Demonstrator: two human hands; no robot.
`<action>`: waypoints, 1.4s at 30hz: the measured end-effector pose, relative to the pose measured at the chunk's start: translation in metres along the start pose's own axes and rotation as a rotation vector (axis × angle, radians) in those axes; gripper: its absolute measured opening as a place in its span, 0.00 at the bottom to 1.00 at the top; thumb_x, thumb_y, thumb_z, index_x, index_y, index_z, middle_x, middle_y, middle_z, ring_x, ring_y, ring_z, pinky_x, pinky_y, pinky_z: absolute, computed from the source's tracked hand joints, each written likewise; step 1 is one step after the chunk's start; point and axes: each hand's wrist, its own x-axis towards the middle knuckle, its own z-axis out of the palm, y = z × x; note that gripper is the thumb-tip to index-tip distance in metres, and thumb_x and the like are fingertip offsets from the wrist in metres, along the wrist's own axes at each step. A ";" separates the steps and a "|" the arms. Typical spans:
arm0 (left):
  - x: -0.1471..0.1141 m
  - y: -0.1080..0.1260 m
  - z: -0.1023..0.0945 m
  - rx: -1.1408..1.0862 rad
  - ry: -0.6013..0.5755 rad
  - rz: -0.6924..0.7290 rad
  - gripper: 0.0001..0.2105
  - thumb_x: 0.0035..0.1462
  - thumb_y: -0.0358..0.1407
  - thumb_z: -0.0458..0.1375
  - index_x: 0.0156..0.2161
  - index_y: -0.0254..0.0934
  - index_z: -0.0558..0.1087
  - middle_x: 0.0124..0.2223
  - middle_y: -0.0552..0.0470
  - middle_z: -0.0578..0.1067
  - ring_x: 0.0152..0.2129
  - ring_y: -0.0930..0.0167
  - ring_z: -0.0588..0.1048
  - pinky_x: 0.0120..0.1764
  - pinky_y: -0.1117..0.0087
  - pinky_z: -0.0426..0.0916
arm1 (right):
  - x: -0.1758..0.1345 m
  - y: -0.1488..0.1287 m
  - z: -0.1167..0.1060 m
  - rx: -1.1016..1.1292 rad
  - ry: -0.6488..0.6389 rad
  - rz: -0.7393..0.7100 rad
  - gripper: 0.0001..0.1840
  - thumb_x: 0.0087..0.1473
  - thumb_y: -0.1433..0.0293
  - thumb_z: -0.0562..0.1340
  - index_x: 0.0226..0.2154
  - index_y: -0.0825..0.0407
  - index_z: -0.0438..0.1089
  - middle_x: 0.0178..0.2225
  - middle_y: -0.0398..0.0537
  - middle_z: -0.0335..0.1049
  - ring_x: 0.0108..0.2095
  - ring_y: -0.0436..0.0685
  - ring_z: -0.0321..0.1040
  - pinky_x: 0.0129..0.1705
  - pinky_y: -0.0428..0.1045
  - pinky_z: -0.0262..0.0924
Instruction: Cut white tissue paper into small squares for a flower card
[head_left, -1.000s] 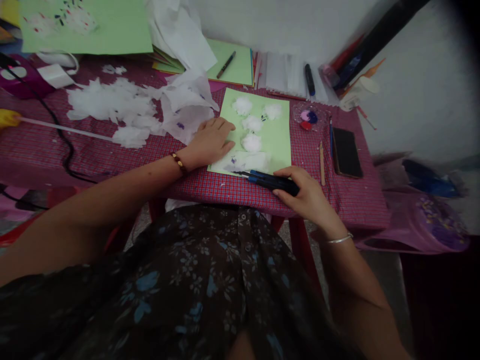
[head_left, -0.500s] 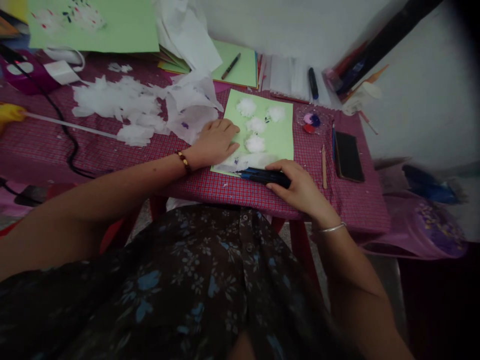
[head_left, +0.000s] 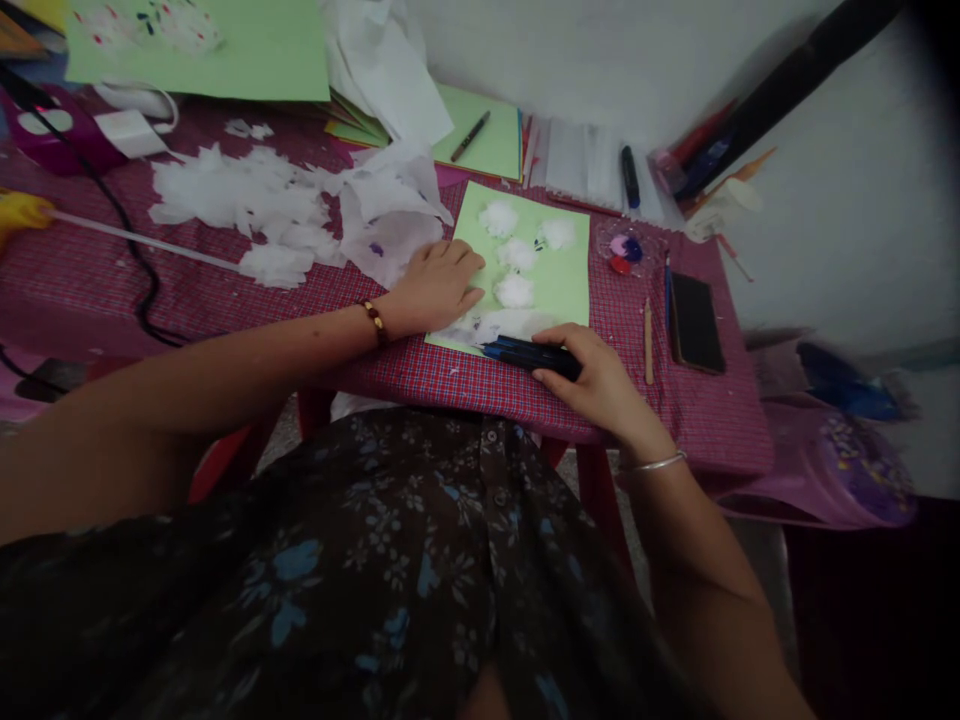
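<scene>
On the light green card (head_left: 570, 290) my left hand (head_left: 431, 285) lies flat over the left edge, fingers spread. Several white fluffy tissue puffs (head_left: 516, 290) sit on the card. A folded strip of white tissue (head_left: 510, 322) with small dark marks runs along its near edge. My right hand (head_left: 589, 370) grips a long dark blue and black tool, which looks like a stapler (head_left: 536, 355), pointing left at the card's near edge. Whether its tip bites the paper cannot be made out.
Cut white tissue (head_left: 240, 200) and a crumpled sheet (head_left: 390, 210) lie left. A dish of paints (head_left: 628, 250), a wooden stick (head_left: 649, 340) and a dark phone (head_left: 697, 322) lie right. A black cable (head_left: 127, 220) and glue-gun-like yellow item (head_left: 22, 215) are far left.
The view has shifted slightly. Both hands keep nearly the same places, with the right hand still holding the stapler at the card's near edge.
</scene>
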 end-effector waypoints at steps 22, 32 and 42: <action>0.004 0.001 -0.008 0.187 -0.035 0.147 0.23 0.68 0.48 0.44 0.51 0.32 0.72 0.51 0.37 0.72 0.50 0.54 0.70 0.59 0.48 0.54 | 0.006 -0.001 0.002 0.011 -0.020 -0.035 0.18 0.55 0.72 0.64 0.50 0.46 0.70 0.47 0.51 0.74 0.49 0.66 0.70 0.52 0.64 0.64; 0.008 -0.002 -0.005 0.054 -0.104 0.114 0.25 0.65 0.52 0.46 0.58 0.40 0.68 0.58 0.42 0.69 0.55 0.55 0.64 0.58 0.48 0.55 | 0.011 -0.002 0.000 -0.004 -0.066 -0.053 0.17 0.56 0.72 0.64 0.49 0.45 0.69 0.47 0.50 0.74 0.49 0.66 0.69 0.52 0.64 0.64; 0.002 -0.001 -0.001 -0.076 -0.054 0.061 0.29 0.64 0.52 0.43 0.66 0.43 0.58 0.67 0.50 0.61 0.61 0.59 0.57 0.63 0.52 0.46 | 0.003 -0.016 0.003 0.019 -0.049 -0.047 0.20 0.56 0.71 0.65 0.51 0.44 0.68 0.48 0.51 0.73 0.50 0.67 0.69 0.53 0.65 0.64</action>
